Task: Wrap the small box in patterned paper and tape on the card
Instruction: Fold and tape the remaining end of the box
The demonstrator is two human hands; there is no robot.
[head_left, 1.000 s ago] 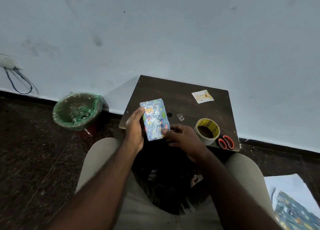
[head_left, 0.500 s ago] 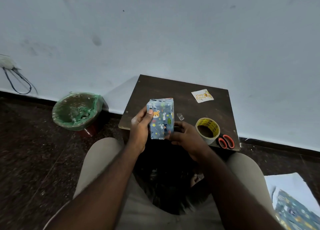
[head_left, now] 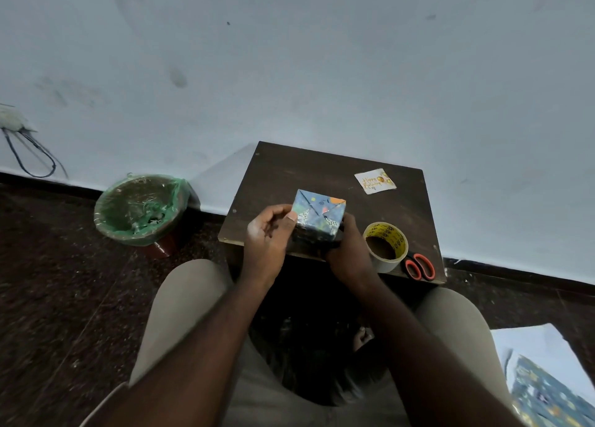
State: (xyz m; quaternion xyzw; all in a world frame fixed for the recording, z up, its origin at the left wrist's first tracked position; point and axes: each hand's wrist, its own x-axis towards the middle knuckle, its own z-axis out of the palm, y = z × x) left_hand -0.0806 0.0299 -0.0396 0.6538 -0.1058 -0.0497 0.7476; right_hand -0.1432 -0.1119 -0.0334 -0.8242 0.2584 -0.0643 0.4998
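The small box (head_left: 318, 212), wrapped in blue patterned paper, is held above the near edge of the dark wooden board (head_left: 306, 172). Its folded end with the triangular flaps faces up at me. My left hand (head_left: 269, 233) grips its left side, thumb on the top edge. My right hand (head_left: 349, 252) holds its right and lower side from below. The white birthday card (head_left: 375, 181) lies flat at the board's far right. A roll of tape (head_left: 384, 244) stands on the board just right of my right hand.
Orange-handled scissors (head_left: 420, 267) lie at the board's near right corner. A green-lined bin (head_left: 141, 210) stands on the floor to the left. Spare patterned paper (head_left: 547, 391) lies on the floor at lower right. My knees sit under the board's near edge.
Both hands have turned the box: a second ago its broad face pointed up, then it stood upright, and now its folded end faces me.
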